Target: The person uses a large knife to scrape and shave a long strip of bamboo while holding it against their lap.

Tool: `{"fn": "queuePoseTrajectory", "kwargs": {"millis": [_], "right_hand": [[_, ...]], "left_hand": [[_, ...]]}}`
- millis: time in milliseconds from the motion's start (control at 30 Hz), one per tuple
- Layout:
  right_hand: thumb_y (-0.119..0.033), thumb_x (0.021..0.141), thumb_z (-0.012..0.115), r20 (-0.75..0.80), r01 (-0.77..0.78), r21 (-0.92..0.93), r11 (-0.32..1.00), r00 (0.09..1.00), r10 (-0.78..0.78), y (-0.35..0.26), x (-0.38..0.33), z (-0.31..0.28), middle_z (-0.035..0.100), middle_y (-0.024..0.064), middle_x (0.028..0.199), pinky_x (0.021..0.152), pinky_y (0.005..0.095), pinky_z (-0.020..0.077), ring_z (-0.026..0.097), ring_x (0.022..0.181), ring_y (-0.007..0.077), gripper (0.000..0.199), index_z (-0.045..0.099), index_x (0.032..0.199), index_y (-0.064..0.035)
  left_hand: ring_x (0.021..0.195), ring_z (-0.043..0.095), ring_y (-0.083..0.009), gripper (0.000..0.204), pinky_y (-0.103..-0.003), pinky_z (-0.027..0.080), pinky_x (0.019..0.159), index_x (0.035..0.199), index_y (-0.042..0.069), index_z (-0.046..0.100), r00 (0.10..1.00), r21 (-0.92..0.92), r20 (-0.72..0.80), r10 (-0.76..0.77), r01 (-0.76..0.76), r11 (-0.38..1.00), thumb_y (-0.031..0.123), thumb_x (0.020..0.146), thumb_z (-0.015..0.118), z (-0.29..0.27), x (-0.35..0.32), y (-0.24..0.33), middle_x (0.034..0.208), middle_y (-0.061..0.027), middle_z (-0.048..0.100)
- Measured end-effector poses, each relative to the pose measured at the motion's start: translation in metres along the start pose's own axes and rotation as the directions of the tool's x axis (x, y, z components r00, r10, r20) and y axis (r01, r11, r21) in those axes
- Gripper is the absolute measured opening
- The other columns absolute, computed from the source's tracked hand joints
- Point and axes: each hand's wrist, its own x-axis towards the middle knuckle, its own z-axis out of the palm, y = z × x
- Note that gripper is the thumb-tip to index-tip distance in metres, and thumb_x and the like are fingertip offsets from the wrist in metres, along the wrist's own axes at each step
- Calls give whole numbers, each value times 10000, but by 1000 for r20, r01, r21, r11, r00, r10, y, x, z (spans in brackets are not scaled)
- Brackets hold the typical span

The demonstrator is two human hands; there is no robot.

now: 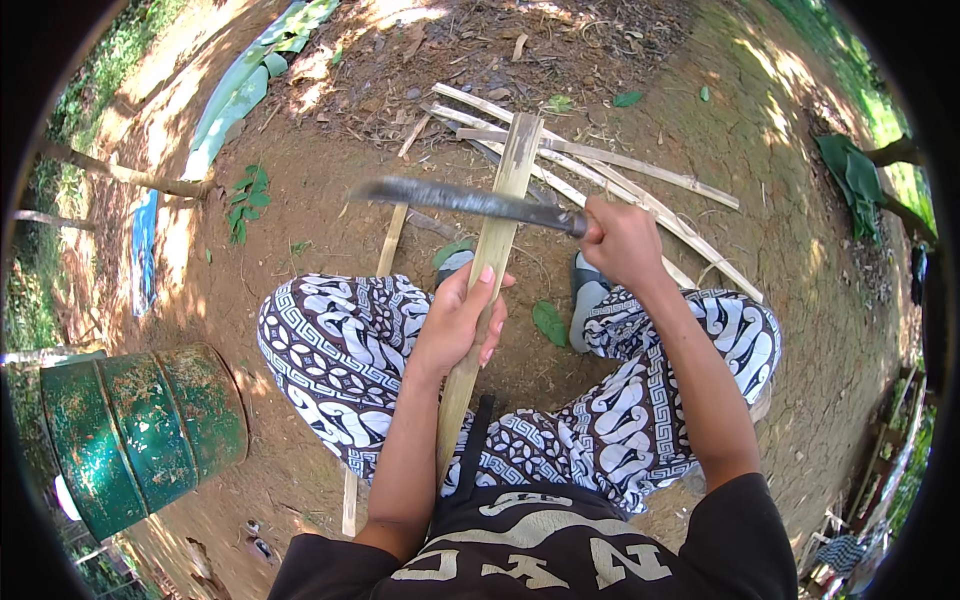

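Observation:
My left hand (463, 318) grips a long, pale split bamboo strip (505, 205) around its middle. The strip slants from my lap up and away over the ground. In my right hand (625, 238) is the handle of a machete (440, 195), its long dark blade pointing left. That blade lies across the upper part of the strip in this view, above my left hand; its tip is slightly blurred. Whether the edge touches the bamboo I cannot tell. The handle is mostly covered by my fingers.
Several cut bamboo strips (640, 190) lie crossed on the bare earth ahead. A green rusty drum (145, 430) lies at the left. Banana leaves (232, 110) rest at the far left, near a blue sheet (144, 250). My legs in patterned trousers (345, 350) are bent on both sides.

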Motion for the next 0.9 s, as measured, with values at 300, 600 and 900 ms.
{"fn": "queuePoseTrajectory", "kwargs": {"millis": [300,600,900], "right_hand": [[-139,698,672,94,214,-36,976,973,-210,-25,-22,15,581,96,627,511,434,493,617,555,323,186,512,772,-77],[-108,663,688,-20,249,-36,968,968,-250,-18,-21,29,566,91,618,520,437,486,599,547,318,219,498,766,-76],[-162,749,670,-143,-219,-136,966,969,200,40,8,33,669,133,708,570,470,520,659,633,355,106,601,770,-84]], "left_hand": [[379,455,-103,267,-247,384,343,1142,-22,507,999,-79,13,38,-37,996,225,1039,496,-3,-2,-8,666,-58,533],[367,405,-60,239,-221,315,337,1103,-9,503,1000,45,13,-1,0,999,105,944,641,5,-9,-3,629,-8,499],[351,375,-55,273,-229,297,327,1111,15,454,1000,3,8,-27,27,1000,46,923,649,2,-14,-3,602,9,465]]}}
